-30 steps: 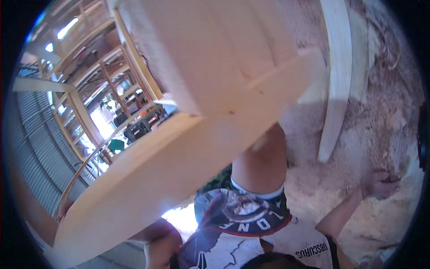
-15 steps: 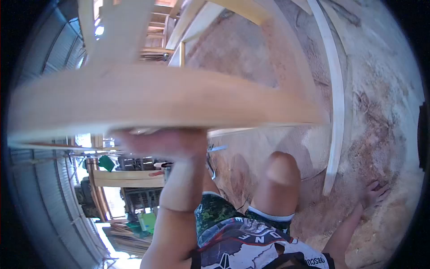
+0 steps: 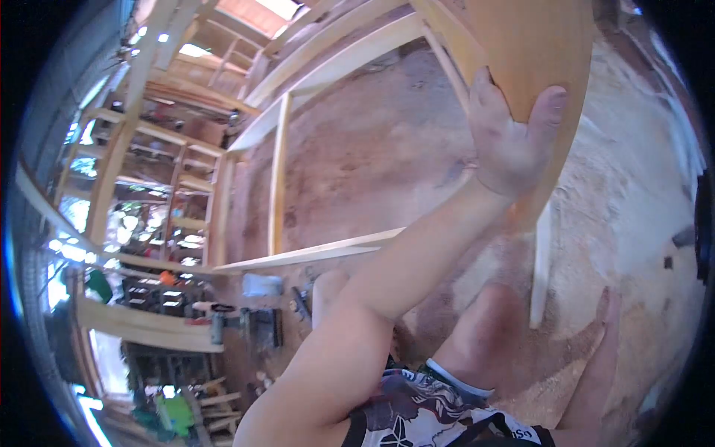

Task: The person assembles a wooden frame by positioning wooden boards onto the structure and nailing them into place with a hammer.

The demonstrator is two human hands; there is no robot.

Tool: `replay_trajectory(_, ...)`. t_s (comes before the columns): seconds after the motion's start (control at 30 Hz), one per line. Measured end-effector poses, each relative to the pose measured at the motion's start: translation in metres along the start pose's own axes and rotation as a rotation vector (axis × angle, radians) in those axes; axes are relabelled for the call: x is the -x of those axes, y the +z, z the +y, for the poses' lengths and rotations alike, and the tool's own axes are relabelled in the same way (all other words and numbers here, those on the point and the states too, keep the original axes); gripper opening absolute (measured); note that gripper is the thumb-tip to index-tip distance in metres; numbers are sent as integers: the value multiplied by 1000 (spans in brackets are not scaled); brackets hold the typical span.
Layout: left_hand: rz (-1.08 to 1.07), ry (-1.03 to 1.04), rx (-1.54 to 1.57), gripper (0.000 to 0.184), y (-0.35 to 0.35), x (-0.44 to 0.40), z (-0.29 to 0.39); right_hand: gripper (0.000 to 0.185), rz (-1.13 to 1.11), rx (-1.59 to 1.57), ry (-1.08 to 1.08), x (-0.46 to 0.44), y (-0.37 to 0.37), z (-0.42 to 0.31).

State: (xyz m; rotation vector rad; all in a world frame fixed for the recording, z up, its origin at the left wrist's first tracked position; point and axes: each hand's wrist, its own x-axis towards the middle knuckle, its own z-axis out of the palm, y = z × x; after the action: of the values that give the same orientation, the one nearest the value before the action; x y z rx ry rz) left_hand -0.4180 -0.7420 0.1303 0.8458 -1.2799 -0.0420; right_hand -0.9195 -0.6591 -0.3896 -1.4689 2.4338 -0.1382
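Observation:
My left hand [image 3: 514, 141] is closed on the edge of a wide wooden board [image 3: 555, 52] at the upper right. The thumb lies across its face, and the other fingers go out of sight round the left edge. Lighter wooden bars adjoin the board, and a large wooden frame [image 3: 279, 179] spreads out to its left above the dirt floor. I cannot tell whether board and frame are joined. Low on the right, my right hand [image 3: 607, 309] is apart from the board, fingers stretched out, holding nothing.
A pale wooden strip [image 3: 540, 276] lies on the dirt floor [image 3: 625, 201] below the board. Several tools and a light blue item [image 3: 262, 284] lie near my knees. At the left are a thick plank [image 3: 149, 328], a green object [image 3: 175, 413] and more timber framing [image 3: 119, 179].
My left hand and the wood it holds have swung from the left across to the upper right. My view has shifted, showing more of the frame. The right hand stays low on the right.

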Motion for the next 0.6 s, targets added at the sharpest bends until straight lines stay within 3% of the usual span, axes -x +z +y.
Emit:
replay_trajectory(0.1,54,52,29,53,6,-2,-4,46,-291,-350,-56,0,-48,44)
replay_trajectory(0.17,132,80,-110,55,10,5,-7,34,46,-643,-125,89,-58,36)
replay_trajectory(0.2,117,54,-189,56,8,6,-2,32,48,-594,-64,142,-70,22)
replay_trajectory(0.3,2,32,131,52,-3,5,0,25,7,-530,202,347,-135,-77)
replay_trajectory(0.4,35,308,-115,45,9,12,-38,22,106,-679,370,474,-145,-81)
replay_trajectory(0.47,-13,174,44,45,-13,13,-8,19,140,-764,433,527,-174,-91)
replay_trajectory(0.53,-53,83,105,45,-33,11,17,27,268,-989,172,530,-263,-126)
replay_trajectory(0.6,-136,-43,44,42,-40,1,19,35,376,-1034,86,512,-310,-194)
